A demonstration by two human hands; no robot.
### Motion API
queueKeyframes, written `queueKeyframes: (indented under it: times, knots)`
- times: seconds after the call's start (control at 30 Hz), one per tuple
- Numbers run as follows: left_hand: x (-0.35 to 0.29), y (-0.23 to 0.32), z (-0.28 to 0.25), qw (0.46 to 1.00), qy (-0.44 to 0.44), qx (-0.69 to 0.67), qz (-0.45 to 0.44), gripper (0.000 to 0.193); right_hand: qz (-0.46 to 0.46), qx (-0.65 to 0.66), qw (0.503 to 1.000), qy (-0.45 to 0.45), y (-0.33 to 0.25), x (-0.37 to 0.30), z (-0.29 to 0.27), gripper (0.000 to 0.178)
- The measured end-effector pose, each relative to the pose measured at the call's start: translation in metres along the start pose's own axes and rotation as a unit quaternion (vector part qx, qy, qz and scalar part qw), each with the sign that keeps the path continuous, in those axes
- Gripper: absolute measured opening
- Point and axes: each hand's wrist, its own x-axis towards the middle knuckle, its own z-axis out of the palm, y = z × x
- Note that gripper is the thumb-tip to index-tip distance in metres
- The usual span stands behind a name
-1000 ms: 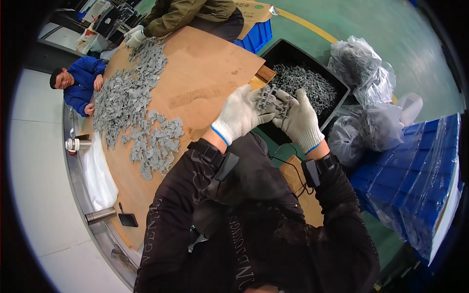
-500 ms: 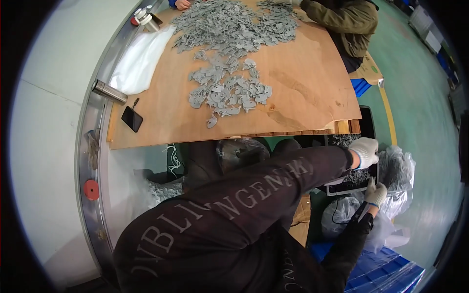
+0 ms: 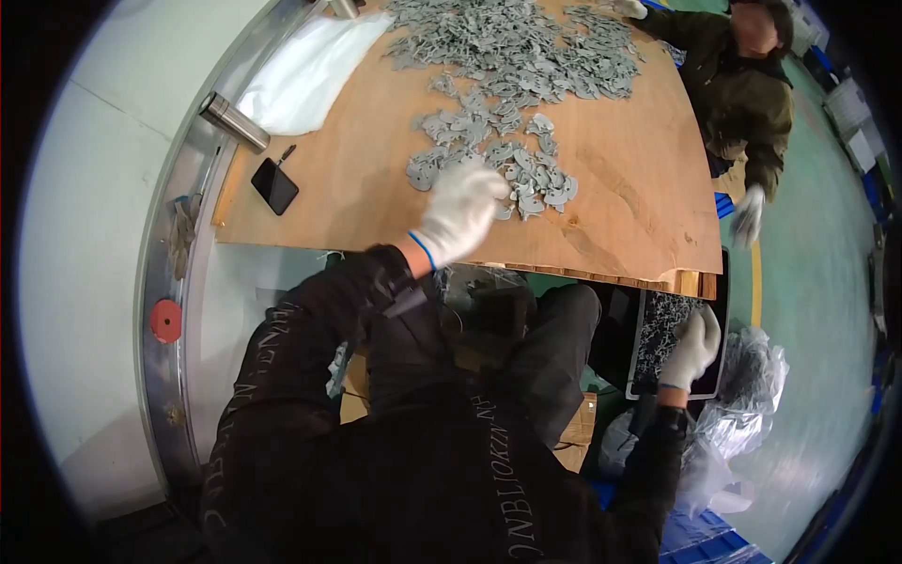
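Observation:
My left hand, in a white knit glove, is at the near edge of a heap of flat grey curved parts on the wooden table. Motion blurs its bent fingers, and I cannot tell whether a part is between them. Down at the right, my gloved right hand is over a black tray holding many small pale pieces. Its fingers are curled together; whatever they may hold is hidden.
A steel thermos, a black phone and a white plastic sheet lie at the left. Clear plastic bags stand beside the tray. A co-worker in a dark jacket is at the table's far right.
My left hand has moved from the tray to the grey parts on the table. My right hand has shifted over the tray. The view has turned, showing more of the co-worker.

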Motion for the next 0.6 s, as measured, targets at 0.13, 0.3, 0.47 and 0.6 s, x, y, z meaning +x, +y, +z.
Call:
queueKeyframes:
  times: [0.13,0.3,0.47,0.6]
  knots:
    - [-0.009,-0.048,-0.019,0.988,-0.044,0.106,-0.1,0.038,-0.206,-0.15,0.945,-0.206,-0.028,-0.034,0.122,0.025]
    - [0.002,-0.075,-0.014,0.971,-0.075,0.135,-0.182,0.05,-0.343,-0.28,0.828,-0.343,-0.063,-0.079,0.244,0.041]
    - [-0.032,-0.092,-0.009,0.985,0.097,0.03,-0.142,0.049,-0.411,-0.43,0.755,-0.277,-0.054,-0.091,0.297,0.054]
    - [-0.078,-0.069,-0.04,0.998,-0.014,-0.029,-0.056,0.051,-0.424,-0.39,0.764,-0.289,-0.046,-0.085,0.292,0.049]
